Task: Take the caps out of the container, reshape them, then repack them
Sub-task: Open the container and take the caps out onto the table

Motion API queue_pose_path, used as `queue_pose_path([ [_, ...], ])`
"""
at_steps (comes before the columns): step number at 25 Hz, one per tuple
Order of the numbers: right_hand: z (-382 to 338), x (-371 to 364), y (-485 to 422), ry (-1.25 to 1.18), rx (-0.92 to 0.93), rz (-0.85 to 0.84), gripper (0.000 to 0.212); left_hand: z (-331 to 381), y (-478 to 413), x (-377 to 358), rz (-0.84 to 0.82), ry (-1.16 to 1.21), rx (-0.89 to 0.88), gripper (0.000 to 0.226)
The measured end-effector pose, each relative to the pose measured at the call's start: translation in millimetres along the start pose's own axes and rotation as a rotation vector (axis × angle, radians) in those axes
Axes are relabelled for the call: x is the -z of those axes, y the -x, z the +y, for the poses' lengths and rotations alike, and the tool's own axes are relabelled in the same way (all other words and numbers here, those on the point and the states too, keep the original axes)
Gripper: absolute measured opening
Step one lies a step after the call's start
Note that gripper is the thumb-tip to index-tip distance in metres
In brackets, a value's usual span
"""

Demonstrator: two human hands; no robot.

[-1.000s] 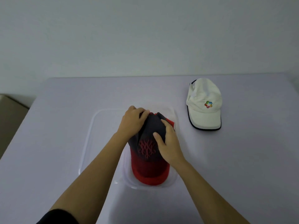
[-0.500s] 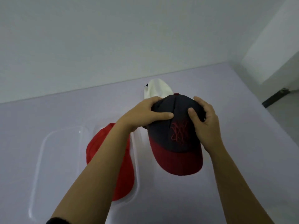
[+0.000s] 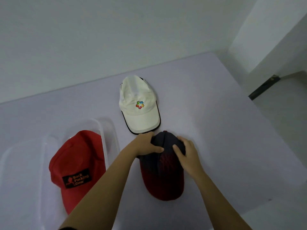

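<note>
On the table, just right of the clear container, both hands clasp the crown of the dark cap. Its left side is cupped by the left hand, thumb laid across the front, while the right hand wraps the right side, fingers curled over the top. This cap's red brim points toward the person and lies flat on the table. Just beyond the dark cap sits the white cap, its brim edge almost touching the left hand's knuckles. Inside the container lies the red cap, and the left forearm crosses above the container's near right corner, hiding part of its rim.
</note>
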State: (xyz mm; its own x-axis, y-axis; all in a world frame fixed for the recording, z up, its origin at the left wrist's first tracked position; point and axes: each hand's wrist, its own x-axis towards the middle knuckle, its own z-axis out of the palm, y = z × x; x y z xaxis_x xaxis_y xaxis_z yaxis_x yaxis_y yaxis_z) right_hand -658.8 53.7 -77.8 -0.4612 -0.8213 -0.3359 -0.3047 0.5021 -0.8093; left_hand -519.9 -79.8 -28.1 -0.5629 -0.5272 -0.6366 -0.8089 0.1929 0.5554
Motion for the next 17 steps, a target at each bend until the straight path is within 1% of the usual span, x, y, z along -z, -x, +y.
queue_pose_path([
  [2,-4.4,-6.4,0.9,0.061,0.050,0.003,0.047,-7.0,11.3,-1.3,0.051,-0.056,0.021,0.051],
  [4,-19.4,-10.4,-0.8,0.153,0.164,0.111,0.048,-10.7,27.7,7.5,0.156,-0.058,0.029,0.062],
  [6,-44.9,-12.1,-1.0,0.133,0.284,0.207,0.049,-12.5,46.5,28.1,0.363,0.044,0.011,0.067],
  [7,-64.0,-21.2,2.3,0.100,0.355,0.210,0.050,-20.4,61.3,41.6,0.496,0.077,0.003,0.065],
  [9,-91.0,-39.2,10.3,0.056,0.468,0.161,0.052,-33.6,80.0,64.2,0.713,0.120,-0.008,0.058],
  [11,-114.6,-78.5,28.4,0.076,0.556,0.012,0.056,-63.5,102.7,81.9,0.882,0.169,0.024,0.054],
  [12,-117.9,-95.9,37.3,0.137,0.577,-0.047,0.060,-76.9,106.4,86.7,0.906,0.172,0.053,0.055],
  [13,-121.2,-117.9,47.7,0.214,0.591,-0.094,0.065,-96.9,113.1,91.2,0.895,0.155,0.122,0.059],
  [14,-124.1,-139.9,57.7,0.275,0.586,-0.134,0.072,-121.4,119.4,93.3,0.845,0.124,0.218,0.065],
  [16,-125.3,-173.8,73.0,0.343,0.460,-0.215,0.076,-166.0,129.5,88.4,0.663,0.094,0.396,0.080],
  [17,-123.7,-184.8,77.4,0.357,0.381,-0.241,0.074,-182.5,131.8,80.9,0.577,0.108,0.441,0.087],
])
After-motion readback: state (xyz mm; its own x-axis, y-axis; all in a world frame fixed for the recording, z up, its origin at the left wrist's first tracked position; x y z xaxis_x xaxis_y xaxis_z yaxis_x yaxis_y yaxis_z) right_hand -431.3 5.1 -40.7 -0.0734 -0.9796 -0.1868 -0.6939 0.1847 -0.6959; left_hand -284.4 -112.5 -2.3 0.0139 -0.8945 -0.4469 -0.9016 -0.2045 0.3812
